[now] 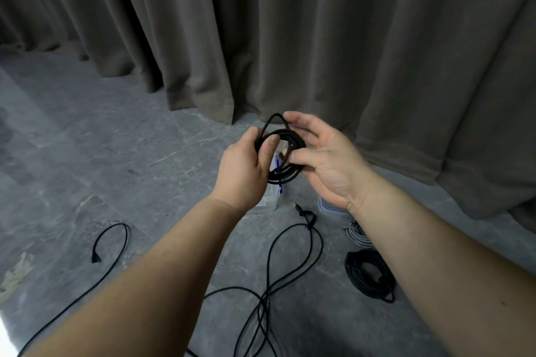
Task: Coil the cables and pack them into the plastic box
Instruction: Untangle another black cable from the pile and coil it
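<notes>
A small black cable coil is held up in front of me over the floor. My left hand grips the coil's left side, thumb pressed on top. My right hand pinches the coil's right side with thumb and fingers, while its upper fingertips touch a loose loop sticking up from the coil. Below the hands, partly hidden, a clear plastic box stands on the floor. Its lid with a blue rim lies just right of it.
A loose black cable sprawls across the grey floor below my arms, and another end lies at the left. A coiled black cable and a grey coil lie at the right. A brown curtain hangs behind.
</notes>
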The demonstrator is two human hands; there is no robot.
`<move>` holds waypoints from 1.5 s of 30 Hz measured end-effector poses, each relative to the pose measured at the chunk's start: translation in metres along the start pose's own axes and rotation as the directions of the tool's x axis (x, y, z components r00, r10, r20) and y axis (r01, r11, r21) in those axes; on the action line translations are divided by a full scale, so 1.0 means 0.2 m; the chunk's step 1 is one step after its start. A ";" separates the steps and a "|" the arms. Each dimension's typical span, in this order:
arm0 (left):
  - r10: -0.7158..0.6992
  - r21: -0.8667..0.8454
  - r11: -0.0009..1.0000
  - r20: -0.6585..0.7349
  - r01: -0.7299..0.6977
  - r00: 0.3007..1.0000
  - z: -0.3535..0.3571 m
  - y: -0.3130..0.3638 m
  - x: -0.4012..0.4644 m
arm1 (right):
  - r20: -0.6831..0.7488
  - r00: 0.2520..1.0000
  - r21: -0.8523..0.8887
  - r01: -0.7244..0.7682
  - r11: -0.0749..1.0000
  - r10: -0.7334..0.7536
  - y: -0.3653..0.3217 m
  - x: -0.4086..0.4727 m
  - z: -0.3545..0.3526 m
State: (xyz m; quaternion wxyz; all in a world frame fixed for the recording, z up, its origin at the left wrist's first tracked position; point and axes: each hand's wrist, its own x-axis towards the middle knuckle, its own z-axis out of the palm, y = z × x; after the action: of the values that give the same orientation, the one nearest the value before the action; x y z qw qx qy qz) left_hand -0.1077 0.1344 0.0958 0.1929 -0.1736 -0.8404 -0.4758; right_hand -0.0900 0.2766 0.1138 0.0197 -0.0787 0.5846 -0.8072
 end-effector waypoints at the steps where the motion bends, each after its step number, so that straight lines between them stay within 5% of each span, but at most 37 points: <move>1: -0.014 -0.005 1.000 0.004 0.014 1.000 0.00 0.00 0.00 | -0.024 0.999 -0.090 0.045 0.995 -0.047 0.00 0.00 0.01; 6: -0.043 -0.001 0.999 0.008 0.043 0.999 0.00 0.00 0.01 | -0.105 0.944 -0.530 0.214 0.820 -0.314 0.02 0.02 0.04; 10: -0.049 -0.018 0.999 0.009 0.049 0.999 0.00 0.01 0.01 | 0.032 0.764 -0.857 0.353 0.376 -0.645 0.05 0.00 0.04; 13: -0.064 -0.004 0.998 0.003 0.064 0.998 0.00 0.00 0.01 | 0.215 0.624 -0.920 0.387 0.058 -0.751 0.06 -0.01 0.03; 17: -0.081 0.001 0.997 0.004 0.081 0.997 0.01 -0.01 0.00 | 0.314 0.611 -0.911 0.410 -0.048 -0.727 0.05 0.01 0.05; 26: -0.061 -0.013 0.998 0.009 0.061 0.998 0.03 0.02 -0.01 | 0.138 0.736 -0.959 0.267 0.097 -0.663 0.09 -0.01 0.04; 32: -0.100 0.018 0.995 -0.033 0.101 0.994 0.01 -0.01 -0.01 | -0.070 0.966 -0.787 0.098 0.609 -0.247 0.05 -0.01 0.09; 38: -0.097 0.018 0.995 -0.033 0.098 0.995 0.00 -0.01 -0.01 | -0.133 0.989 -0.477 -0.008 0.879 -0.063 0.03 -0.01 0.11; 45: -0.097 0.098 0.989 -0.102 0.107 0.990 -0.03 -0.05 0.00 | -0.149 0.964 -0.165 -0.243 0.956 0.220 -0.05 0.00 0.08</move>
State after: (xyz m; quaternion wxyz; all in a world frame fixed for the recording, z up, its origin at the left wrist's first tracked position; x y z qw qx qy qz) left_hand -0.1124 0.1244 0.0913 0.2179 -0.0969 -0.8611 -0.4490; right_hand -0.0871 0.2645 0.1277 0.0691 0.0415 0.6610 -0.7460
